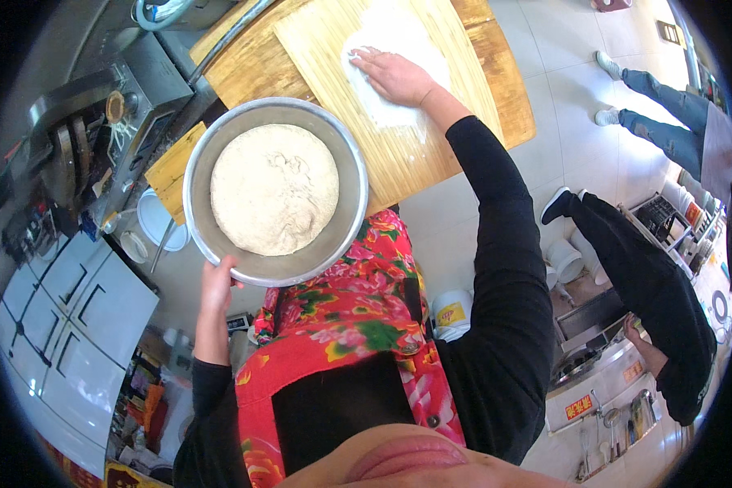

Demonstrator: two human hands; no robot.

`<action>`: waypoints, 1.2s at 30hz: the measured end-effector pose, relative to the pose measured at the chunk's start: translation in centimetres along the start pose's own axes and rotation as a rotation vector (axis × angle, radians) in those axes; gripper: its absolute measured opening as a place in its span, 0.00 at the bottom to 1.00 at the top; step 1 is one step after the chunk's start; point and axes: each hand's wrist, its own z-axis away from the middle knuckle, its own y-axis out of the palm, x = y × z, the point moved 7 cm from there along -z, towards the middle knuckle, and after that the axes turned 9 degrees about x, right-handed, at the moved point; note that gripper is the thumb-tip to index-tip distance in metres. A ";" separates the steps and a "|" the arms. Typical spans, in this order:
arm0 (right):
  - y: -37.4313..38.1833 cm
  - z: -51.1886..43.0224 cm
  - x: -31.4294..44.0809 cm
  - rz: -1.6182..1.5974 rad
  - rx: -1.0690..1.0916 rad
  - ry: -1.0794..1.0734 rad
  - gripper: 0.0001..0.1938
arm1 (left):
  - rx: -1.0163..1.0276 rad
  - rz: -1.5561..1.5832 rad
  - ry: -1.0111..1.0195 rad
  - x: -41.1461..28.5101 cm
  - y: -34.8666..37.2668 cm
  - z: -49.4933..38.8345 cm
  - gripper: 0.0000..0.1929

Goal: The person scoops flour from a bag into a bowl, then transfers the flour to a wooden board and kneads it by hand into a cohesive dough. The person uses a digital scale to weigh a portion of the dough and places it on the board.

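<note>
My left hand grips the near rim of a large steel bowl, low in front of me. A big round mass of pale dough fills much of the bowl, its surface wrinkled towards the right. My right hand lies palm down, fingers apart, on a spread of white flour. Under the flour is a light wooden board, which rests on a worn wooden table. The bowl overlaps the board's near left corner.
A steel appliance stands left of the table, with a white multi-door refrigerator nearer. White buckets stand on the floor. At the right, one person in jeans stands, and another in black is beside a sink counter.
</note>
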 end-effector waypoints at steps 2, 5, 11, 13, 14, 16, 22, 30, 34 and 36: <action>-1.1 -0.4 0.6 -0.024 -0.123 0.011 0.23 | 0.015 0.004 0.031 0.7 -0.8 0.6 0.16; -1.3 -0.7 0.7 -0.055 -0.161 0.032 0.23 | 0.053 -0.014 0.018 1.4 -1.0 1.0 0.16; 0.0 4.7 -0.3 -0.138 -0.217 0.283 0.22 | 0.116 -0.002 0.054 0.3 1.2 0.4 0.16; 0.3 7.5 0.4 -0.161 -0.250 0.343 0.22 | 0.119 -0.009 0.062 0.1 1.4 0.2 0.16; 1.0 8.3 0.4 -0.208 -0.178 0.370 0.22 | 0.111 -0.018 0.065 0.1 1.3 0.1 0.16; 2.5 9.1 -0.2 -0.294 0.016 0.450 0.23 | 0.106 -0.028 0.067 0.3 0.9 -0.2 0.15; 1.5 6.4 -3.1 -0.254 -0.317 0.450 0.23 | 0.097 -0.040 0.044 0.6 0.5 -1.0 0.15; 3.1 11.2 4.6 -0.178 0.018 0.183 0.24 | 0.136 -0.030 0.133 -1.7 0.8 1.2 0.15; 3.2 14.2 3.2 -0.160 0.013 0.419 0.25 | 0.142 -0.067 0.100 -1.3 0.8 0.7 0.14; 3.7 13.5 1.8 -0.124 -0.097 0.572 0.26 | 0.152 -0.062 0.098 -1.2 1.5 -0.6 0.13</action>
